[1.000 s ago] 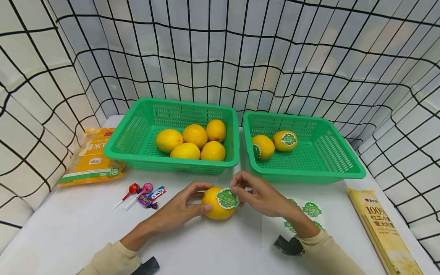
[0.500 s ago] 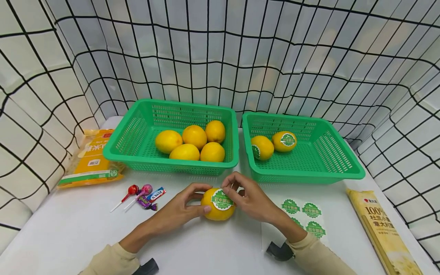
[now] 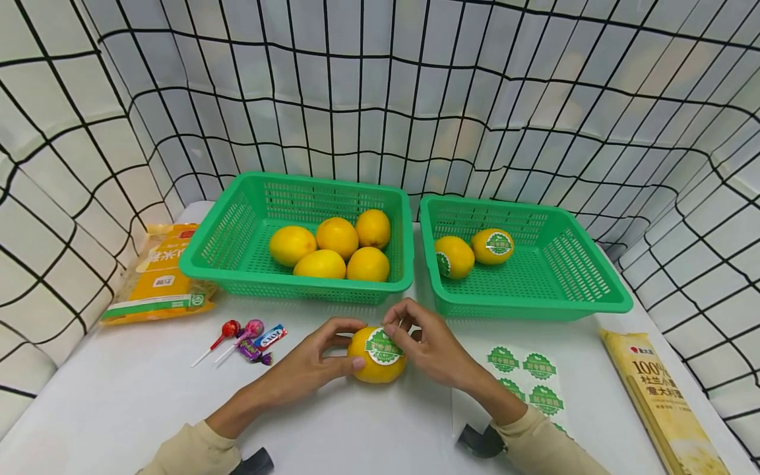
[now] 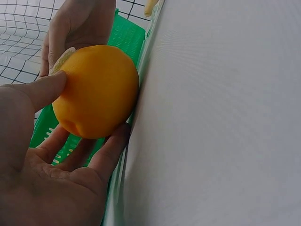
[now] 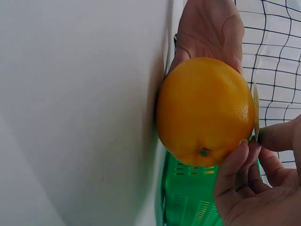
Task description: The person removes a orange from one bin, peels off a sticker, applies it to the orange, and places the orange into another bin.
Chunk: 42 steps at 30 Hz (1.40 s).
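Observation:
An orange (image 3: pixel 371 373) sits on the white table between the two hands in the head view. My left hand (image 3: pixel 311 363) holds it from the left, thumb on the near side and fingers behind, as the left wrist view also shows. A round green-and-white sticker (image 3: pixel 383 347) lies over the orange's upper right. My right hand (image 3: pixel 427 344) pinches the sticker's upper right edge between thumb and index finger. Seen edge-on in the right wrist view, the sticker (image 5: pixel 256 110) stands slightly off the peel near the thumb. Other right fingertips (image 5: pixel 242 143) touch the orange.
A green basket (image 3: pixel 237 280) behind holds several oranges without visible stickers; the right basket (image 3: pixel 534 310) holds two stickered ones. A sticker sheet (image 3: pixel 466 402) lies partly under the right forearm. Candies (image 3: pixel 252 336), an orange bag (image 3: pixel 160 277) and a pasta pack (image 3: pixel 659 389) flank the hands.
My right hand has moved left with the sticker, bringing it from overhanging the orange's right edge to farther over its face. The left hand keeps its hold on the orange.

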Each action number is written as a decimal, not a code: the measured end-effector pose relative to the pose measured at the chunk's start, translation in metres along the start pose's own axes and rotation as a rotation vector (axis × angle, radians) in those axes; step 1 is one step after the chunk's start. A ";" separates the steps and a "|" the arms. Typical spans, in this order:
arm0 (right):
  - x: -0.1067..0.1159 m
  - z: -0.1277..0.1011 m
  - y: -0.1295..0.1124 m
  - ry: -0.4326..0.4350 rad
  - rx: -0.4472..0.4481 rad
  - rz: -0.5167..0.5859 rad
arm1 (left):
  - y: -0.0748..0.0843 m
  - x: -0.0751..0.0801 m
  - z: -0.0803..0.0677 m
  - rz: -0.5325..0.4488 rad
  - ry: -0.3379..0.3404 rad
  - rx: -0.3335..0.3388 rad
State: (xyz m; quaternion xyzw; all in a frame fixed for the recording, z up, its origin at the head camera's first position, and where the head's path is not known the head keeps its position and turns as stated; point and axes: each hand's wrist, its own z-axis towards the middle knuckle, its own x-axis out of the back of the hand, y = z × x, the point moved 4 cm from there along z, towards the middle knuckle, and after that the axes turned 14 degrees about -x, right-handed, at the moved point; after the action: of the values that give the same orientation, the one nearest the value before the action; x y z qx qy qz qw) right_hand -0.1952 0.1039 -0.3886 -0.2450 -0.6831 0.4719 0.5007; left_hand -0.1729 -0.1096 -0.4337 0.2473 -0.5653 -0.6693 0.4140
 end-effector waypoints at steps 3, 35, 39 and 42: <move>0.000 0.000 0.000 0.005 -0.004 0.004 | 0.000 0.000 0.000 0.001 0.000 0.003; 0.008 -0.025 0.005 0.267 0.290 -0.366 | -0.002 0.000 0.002 0.033 0.004 0.018; 0.010 -0.025 0.003 0.293 0.338 -0.366 | -0.002 0.002 0.001 0.058 0.020 0.026; 0.010 -0.024 0.003 0.306 0.351 -0.381 | 0.001 0.005 0.000 0.120 0.035 0.010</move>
State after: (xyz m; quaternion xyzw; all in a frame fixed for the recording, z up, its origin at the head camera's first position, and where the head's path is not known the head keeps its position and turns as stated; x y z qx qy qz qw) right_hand -0.1773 0.1227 -0.3855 -0.0905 -0.5414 0.4380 0.7119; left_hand -0.1752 -0.1143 -0.4316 0.2267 -0.5750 -0.6361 0.4619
